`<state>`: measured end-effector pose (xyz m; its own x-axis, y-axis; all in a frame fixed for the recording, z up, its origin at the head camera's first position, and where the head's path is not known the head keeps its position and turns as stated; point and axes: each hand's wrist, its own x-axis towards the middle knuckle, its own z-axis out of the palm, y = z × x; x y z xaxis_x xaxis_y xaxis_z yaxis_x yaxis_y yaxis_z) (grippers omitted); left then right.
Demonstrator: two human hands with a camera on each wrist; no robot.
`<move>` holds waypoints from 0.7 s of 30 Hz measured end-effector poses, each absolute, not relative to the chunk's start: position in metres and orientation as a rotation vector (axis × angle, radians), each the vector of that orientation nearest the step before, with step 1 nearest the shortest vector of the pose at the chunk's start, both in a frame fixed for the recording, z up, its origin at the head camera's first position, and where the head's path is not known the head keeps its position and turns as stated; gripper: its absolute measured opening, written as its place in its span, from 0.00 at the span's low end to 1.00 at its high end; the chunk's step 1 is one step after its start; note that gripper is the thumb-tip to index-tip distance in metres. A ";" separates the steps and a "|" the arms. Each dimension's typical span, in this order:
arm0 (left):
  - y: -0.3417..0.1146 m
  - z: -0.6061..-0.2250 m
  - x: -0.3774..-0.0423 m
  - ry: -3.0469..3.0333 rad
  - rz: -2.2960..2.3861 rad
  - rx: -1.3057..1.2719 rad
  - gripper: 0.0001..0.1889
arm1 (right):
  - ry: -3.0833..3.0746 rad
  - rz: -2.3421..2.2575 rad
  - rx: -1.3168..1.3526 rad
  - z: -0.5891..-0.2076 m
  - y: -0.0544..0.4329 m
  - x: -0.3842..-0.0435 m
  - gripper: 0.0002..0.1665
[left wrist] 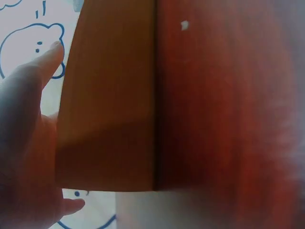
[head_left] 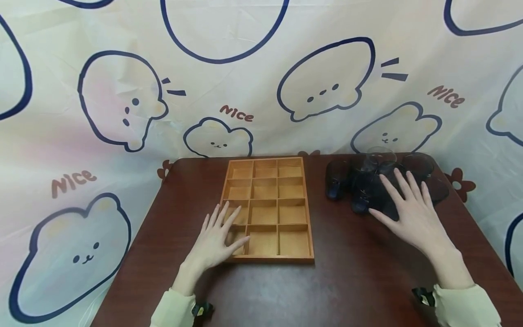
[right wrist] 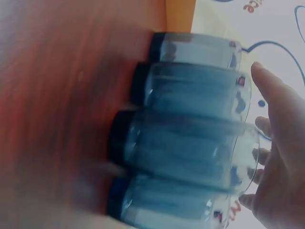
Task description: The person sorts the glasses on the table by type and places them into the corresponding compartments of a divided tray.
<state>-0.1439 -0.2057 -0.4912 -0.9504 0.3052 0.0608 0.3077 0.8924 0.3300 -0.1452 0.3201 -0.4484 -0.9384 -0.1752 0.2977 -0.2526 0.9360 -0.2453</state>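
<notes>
A wooden tray (head_left: 269, 260) divided into several square compartments lies on the table, left of its middle in the head view. My left hand (head_left: 210, 247) hovers over the tray's near left corner, fingers spread and straight. In the left wrist view the tray's outer side (left wrist: 109, 95) fills the middle, with that hand beyond it. Several dark blue see-through drinking glasses (head_left: 337, 177) stand grouped at the back right. Above their near right side is my right hand (head_left: 416, 222), fingers spread, holding nothing. The right wrist view shows glasses (right wrist: 181, 143) in a row, its fingertips near the rims.
The dark brown table (head_left: 339, 281) runs up to a pale curtain (head_left: 261, 91) printed with blue bear outlines, which hangs behind and at both sides. Table surface shows between the tray and the glasses. Dark bands (head_left: 203, 310) sit at both wrists.
</notes>
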 end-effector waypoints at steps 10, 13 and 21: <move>-0.206 -0.506 -0.127 -3.044 -0.548 -0.433 0.58 | -2.700 0.567 0.209 -0.465 0.340 -0.132 0.69; -0.206 -0.508 -0.125 -3.037 -0.552 -0.422 0.60 | -2.586 0.608 0.210 -0.472 0.342 -0.129 0.72; -0.205 -0.506 -0.124 -3.056 -0.555 -0.396 0.65 | -2.356 0.696 0.130 -0.490 0.337 -0.118 0.75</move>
